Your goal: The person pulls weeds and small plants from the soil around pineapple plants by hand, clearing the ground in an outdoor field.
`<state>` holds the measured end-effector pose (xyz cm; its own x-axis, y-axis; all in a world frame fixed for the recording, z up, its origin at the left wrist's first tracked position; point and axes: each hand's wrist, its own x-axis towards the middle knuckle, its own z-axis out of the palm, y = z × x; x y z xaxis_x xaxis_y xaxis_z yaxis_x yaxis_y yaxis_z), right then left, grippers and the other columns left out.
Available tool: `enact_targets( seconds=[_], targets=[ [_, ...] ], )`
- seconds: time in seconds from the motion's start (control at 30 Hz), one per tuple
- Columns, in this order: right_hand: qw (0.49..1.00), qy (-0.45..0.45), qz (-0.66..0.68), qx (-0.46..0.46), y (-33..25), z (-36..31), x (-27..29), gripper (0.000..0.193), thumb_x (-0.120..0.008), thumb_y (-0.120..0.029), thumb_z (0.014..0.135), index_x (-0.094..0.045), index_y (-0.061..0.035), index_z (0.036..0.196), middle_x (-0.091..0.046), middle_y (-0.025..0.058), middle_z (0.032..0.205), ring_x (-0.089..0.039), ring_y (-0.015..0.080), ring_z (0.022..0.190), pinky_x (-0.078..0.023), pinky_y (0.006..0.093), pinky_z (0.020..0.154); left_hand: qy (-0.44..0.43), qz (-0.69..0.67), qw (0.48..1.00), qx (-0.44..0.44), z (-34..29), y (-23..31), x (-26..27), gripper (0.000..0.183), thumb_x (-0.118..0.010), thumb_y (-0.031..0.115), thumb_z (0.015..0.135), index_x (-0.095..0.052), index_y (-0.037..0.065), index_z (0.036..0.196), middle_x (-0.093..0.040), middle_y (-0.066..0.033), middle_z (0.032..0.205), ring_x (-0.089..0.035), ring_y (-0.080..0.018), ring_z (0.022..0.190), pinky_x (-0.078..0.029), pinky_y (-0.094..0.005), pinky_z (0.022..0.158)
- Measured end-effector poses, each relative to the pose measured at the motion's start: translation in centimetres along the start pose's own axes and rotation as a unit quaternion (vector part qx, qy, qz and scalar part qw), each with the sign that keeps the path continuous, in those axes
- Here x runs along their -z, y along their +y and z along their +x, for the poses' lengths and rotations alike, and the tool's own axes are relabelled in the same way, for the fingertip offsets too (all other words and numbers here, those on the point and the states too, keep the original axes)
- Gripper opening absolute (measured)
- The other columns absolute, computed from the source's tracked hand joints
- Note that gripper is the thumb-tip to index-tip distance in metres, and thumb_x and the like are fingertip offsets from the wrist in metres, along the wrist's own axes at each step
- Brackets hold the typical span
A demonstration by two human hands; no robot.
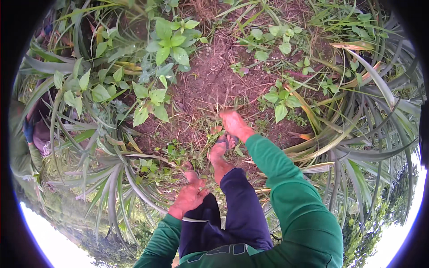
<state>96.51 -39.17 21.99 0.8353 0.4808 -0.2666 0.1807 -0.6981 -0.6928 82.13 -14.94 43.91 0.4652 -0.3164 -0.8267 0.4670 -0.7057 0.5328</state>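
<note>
My right hand (235, 123) reaches forward over the ground ahead of my feet, closed in a fist. Its fingertips are blurred, and I cannot make out what is in it. Dry grass and small weeds (210, 118) lie just beneath and beside it. My left hand (191, 196) hangs beside my left knee with its thumb and fingers apart, holding nothing that I can see. My sandalled right foot (229, 142) stands on the soil just below the right hand. The left foot shows only in part beyond the left hand.
Spiky long-leaved plants stand in rows on the left (111, 178) and right (357, 147). Broad-leaved weeds (167, 42) grow along the reddish soil path (210, 80). Another person (35, 134) is partly hidden behind leaves at the far left.
</note>
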Motion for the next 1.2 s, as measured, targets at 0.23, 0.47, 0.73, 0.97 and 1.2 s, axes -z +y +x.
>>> enact_targets(
  seconds=[0.23, 0.47, 0.73, 0.97, 1.2],
  targets=[
    [0.939, 0.019, 0.009, -0.342, 0.2, 1.6, 4.8, 0.053, -0.075, -0.019, 0.074, -0.053, -0.0027, 0.12, -0.052, 0.0251, 0.127, -0.056, 0.0393, 0.113, -0.049, 0.0423, 0.094, 0.032, 0.1, 0.985, -0.14, 1.7, 10.6, 5.3, 0.044, -0.067, 0.019, 0.084, -0.055, 0.003, 0.123, -0.063, -0.0182, 0.108, -0.06, -0.0354, 0.103, -0.048, -0.0434, 0.091],
    [0.891, -0.061, -0.164, -0.418, 10.8, 4.8, 2.0, 0.046, -0.061, -0.036, 0.086, -0.058, -0.0011, 0.117, -0.058, 0.0216, 0.121, -0.056, 0.0393, 0.112, -0.049, 0.0448, 0.093, -0.04, 0.104, 0.97, -0.216, 5.5, 16.4, 7.2, 0.043, -0.063, 0.028, 0.087, -0.053, 0.004, 0.121, -0.058, -0.0211, 0.117, -0.056, -0.0397, 0.109, -0.044, -0.0458, 0.095],
    [0.937, 0.108, 0.038, -0.33, 7.0, 4.7, 4.5, 0.029, -0.052, -0.027, 0.09, -0.063, -0.0009, 0.085, -0.064, 0.0259, 0.084, -0.061, 0.0463, 0.082, -0.049, 0.0512, 0.077, -0.095, 0.158, 0.973, -0.142, 12.4, 10.7, 6.2, 0.047, -0.061, 0.03, 0.087, -0.051, 0.003, 0.124, -0.056, -0.0194, 0.123, -0.054, -0.0381, 0.115, -0.042, -0.0458, 0.099],
    [0.955, 0.04, -0.009, -0.295, 1.0, 11.1, 12.0, 0.025, -0.053, -0.025, 0.09, -0.061, -0.0022, 0.093, -0.064, 0.0268, 0.082, -0.063, 0.0454, 0.082, -0.05, 0.0525, 0.075, -0.195, 0.115, 0.97, -0.086, 13.6, 11.0, 7.8, 0.049, -0.06, 0.032, 0.087, -0.05, 0.005, 0.127, -0.054, -0.0204, 0.126, -0.05, -0.037, 0.122, -0.042, -0.0472, 0.1],
    [0.953, -0.048, -0.12, -0.273, 3.7, 13.4, 13.1, 0.025, -0.05, -0.021, 0.091, -0.06, -0.0016, 0.101, -0.065, 0.0263, 0.097, -0.064, 0.0439, 0.089, -0.053, 0.0511, 0.078, -0.157, 0.132, 0.969, -0.14, 14.1, 10.9, 7.2, 0.052, -0.06, 0.034, 0.089, -0.049, 0.005, 0.131, -0.054, -0.021, 0.128, -0.051, -0.0369, 0.12, -0.04, -0.0445, 0.102]
  ],
)
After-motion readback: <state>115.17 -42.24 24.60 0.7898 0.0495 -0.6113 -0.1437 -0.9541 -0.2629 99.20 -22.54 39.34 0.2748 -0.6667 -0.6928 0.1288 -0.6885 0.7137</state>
